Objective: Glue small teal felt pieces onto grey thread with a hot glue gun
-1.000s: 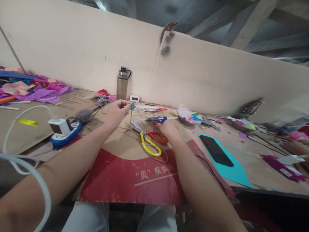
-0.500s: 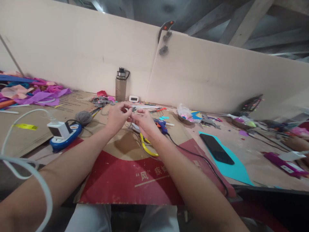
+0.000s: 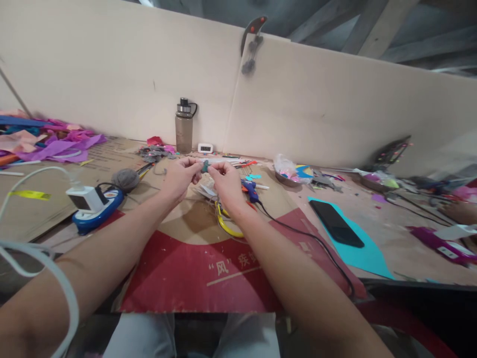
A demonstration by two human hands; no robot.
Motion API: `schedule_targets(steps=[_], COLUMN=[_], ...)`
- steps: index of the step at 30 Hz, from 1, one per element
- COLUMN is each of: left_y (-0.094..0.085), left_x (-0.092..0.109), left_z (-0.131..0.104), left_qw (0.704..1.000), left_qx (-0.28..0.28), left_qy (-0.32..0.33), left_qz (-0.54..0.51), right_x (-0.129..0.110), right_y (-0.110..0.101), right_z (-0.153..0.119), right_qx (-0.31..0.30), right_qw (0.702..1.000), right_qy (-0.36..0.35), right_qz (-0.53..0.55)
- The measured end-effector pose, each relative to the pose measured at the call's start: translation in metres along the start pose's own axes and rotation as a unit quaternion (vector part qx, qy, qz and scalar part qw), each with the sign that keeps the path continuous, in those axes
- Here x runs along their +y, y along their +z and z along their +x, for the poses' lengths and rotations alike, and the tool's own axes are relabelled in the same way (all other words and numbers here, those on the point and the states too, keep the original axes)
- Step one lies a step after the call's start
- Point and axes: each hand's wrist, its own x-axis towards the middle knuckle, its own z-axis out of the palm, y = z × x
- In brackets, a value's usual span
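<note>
Between the fingertips of both hands is a small grey-green piece [image 3: 204, 166], too small to name for sure. My left hand [image 3: 182, 176] pinches it from the left, and my right hand [image 3: 226, 181] pinches it from the right. Both are held over the cardboard sheet [image 3: 179, 278]. Below my right hand lies a yellow-handled tool [image 3: 228, 228], partly hidden by the wrist. Just right of that hand rests a blue hot glue gun [image 3: 250, 190] with a black cord.
A grey yarn ball [image 3: 125, 179] and a blue power strip [image 3: 97, 211] with a white charger stand at left. A water bottle [image 3: 184, 127] and small clock [image 3: 205, 148] stand at the back. A phone [image 3: 337, 223] lies on turquoise sheet at right. Another person's hand [image 3: 460, 211] shows far right.
Both hands remain together at the same spot. The fingers have turned a little, so the small piece now shows more plainly and looks greener. The camera view has shifted slightly.
</note>
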Motion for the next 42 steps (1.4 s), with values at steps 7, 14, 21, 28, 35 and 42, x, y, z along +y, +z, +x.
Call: schedule_targets(steps=[7,14,21,28,35,42], left_y=[-0.001,0.0,-0.001,0.0,0.0,0.002], left_x=[-0.004,-0.001,0.005,0.009,0.009,0.008], left_z=[0.001,0.0,-0.001,-0.002,-0.003,-0.005], left_qw=[0.999,0.998,0.99,0.978,0.98,0.992], left_qx=[-0.029,-0.047,-0.093,-0.127,-0.127,-0.093], left_qy=[-0.013,-0.04,-0.091,-0.135,-0.114,-0.084], left_qz=[-0.012,-0.01,-0.051,-0.098,-0.099,-0.015], right_x=[-0.004,-0.006,-0.008,-0.006,-0.008,-0.008], right_y=[-0.003,-0.005,-0.006,-0.009,-0.011,-0.012], right_z=[0.0,-0.001,-0.001,0.001,-0.002,-0.004], right_qx=[0.014,0.03,-0.013,0.02,0.012,0.013], right_qw=[0.999,0.999,0.999,0.998,0.997,1.0], right_qy=[0.006,0.013,0.032,0.043,0.052,0.012], right_qz=[-0.035,-0.024,0.024,0.047,0.052,-0.006])
